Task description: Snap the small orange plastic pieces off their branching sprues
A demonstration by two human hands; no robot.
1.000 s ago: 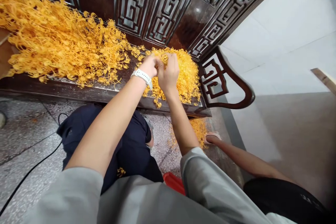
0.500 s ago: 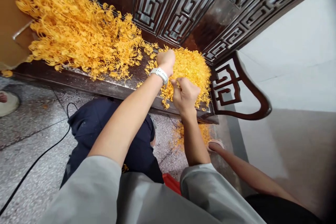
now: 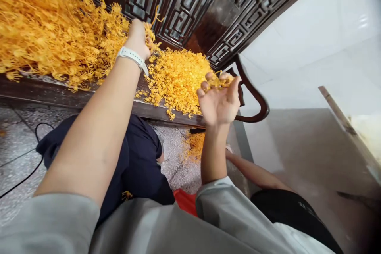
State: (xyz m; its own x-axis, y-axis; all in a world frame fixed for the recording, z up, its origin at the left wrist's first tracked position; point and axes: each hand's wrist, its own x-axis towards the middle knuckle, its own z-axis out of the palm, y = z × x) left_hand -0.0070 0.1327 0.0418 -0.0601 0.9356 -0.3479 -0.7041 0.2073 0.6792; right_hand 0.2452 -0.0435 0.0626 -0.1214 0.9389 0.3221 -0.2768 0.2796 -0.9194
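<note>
My left hand (image 3: 138,39), with a white watch (image 3: 131,55) on its wrist, is closed around a yellow sprig (image 3: 153,33) with thin prongs. It is raised between the large heap of yellow sprigs (image 3: 56,31) and a smaller heap of loose yellow pieces (image 3: 181,79). My right hand (image 3: 218,103) is held palm up at the smaller heap's right side. Its curled fingers hold several small yellow pieces (image 3: 218,82). Both heaps lie on a dark wooden bench (image 3: 166,113).
The bench has a carved back (image 3: 181,12) and a curved armrest (image 3: 258,107) at its right end. Yellow bits (image 3: 195,147) lie on the speckled floor below. Another person's bare leg (image 3: 256,170) is at the right. A black cable (image 3: 22,184) runs along the floor at left.
My hands were close together over the smaller heap. They are now apart: the left is up and to the left with a sprig, the right turned palm up. The view has shifted right.
</note>
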